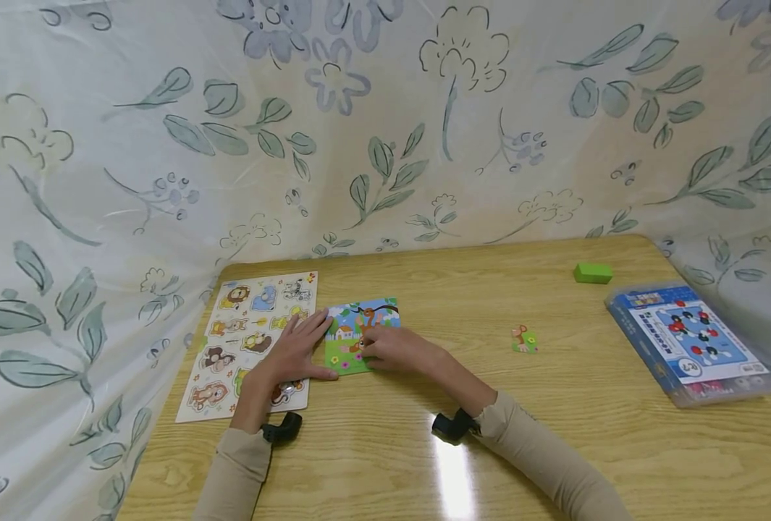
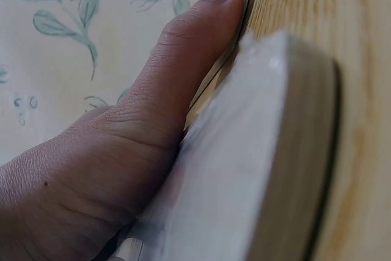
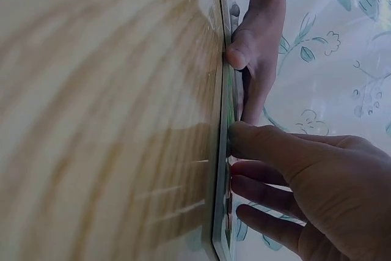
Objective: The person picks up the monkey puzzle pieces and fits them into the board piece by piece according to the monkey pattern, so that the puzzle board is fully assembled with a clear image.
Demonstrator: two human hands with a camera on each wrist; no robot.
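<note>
A small picture jigsaw (image 1: 349, 365) with a tree branch, a house and flowers lies flat on the table. My left hand (image 1: 297, 351) rests at its left side, fingers spread along the edge and the thumb at the lower-left corner. The fingertips of my right hand (image 1: 398, 351) touch the middle of the picture. In the right wrist view, the right thumb and fingers (image 3: 269, 194) meet the jigsaw's surface with their tips a little apart; whether a piece lies under them is hidden. A loose jigsaw piece (image 1: 524, 339) lies to the right.
A white animal puzzle board (image 1: 192, 394) lies partly beneath my left hand. Farther right are a green block (image 1: 592, 273) and a clear-edged box with a blue cover (image 1: 704, 333). Floral cloth (image 1: 385, 130) hangs behind the wooden table (image 1: 463, 289).
</note>
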